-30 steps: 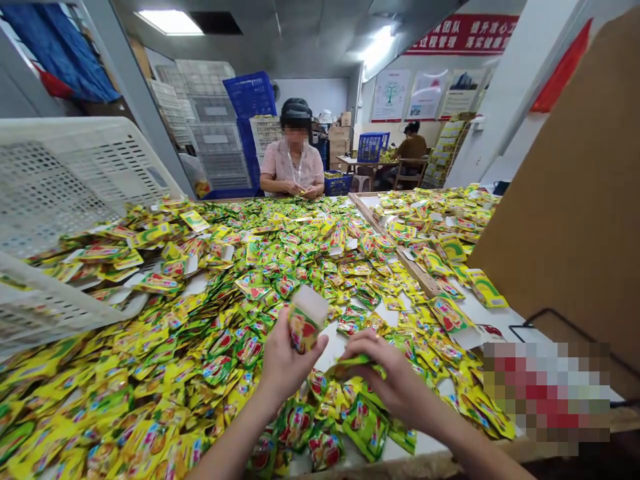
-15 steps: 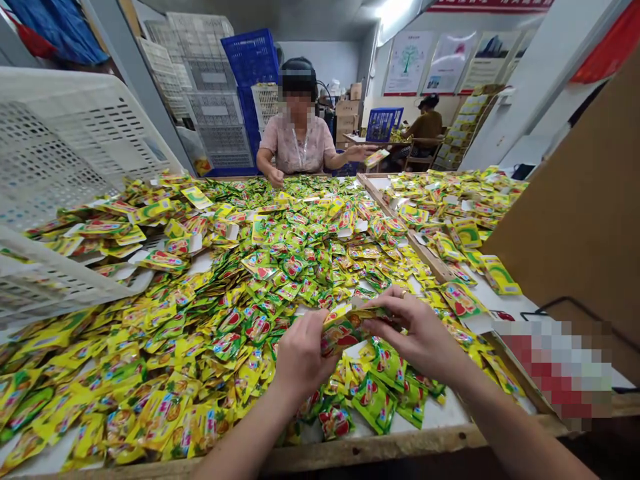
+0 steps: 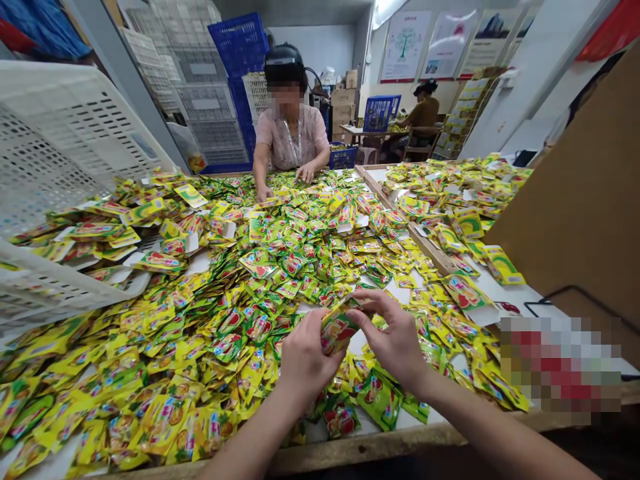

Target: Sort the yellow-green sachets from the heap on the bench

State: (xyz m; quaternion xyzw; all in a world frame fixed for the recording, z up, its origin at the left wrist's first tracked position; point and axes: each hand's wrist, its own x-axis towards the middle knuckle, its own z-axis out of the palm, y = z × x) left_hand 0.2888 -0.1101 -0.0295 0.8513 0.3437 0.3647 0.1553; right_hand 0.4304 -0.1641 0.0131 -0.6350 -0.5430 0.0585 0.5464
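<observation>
My left hand is closed around a small printed carton, yellow and green with a red fruit picture, held tilted above the heap. The thumb and fingers of my right hand pinch the carton's upper right end. Whether a sachet lies between those fingers is hidden. Under and around both hands spread many small sachets, yellow ones with pineapple pictures on the left and green ones with red fruit just below my right hand.
A white plastic crate lies tipped at the left, with filled cartons spilling from it. A wooden divider runs along the right; beyond it are more cartons and a cardboard panel. Opposite, a person reaches into the sachets.
My right hand has moved left and closed in on the carton's end, where a sachet-like piece showed before. The person opposite no longer holds up a carton; both their hands are down at the heap.
</observation>
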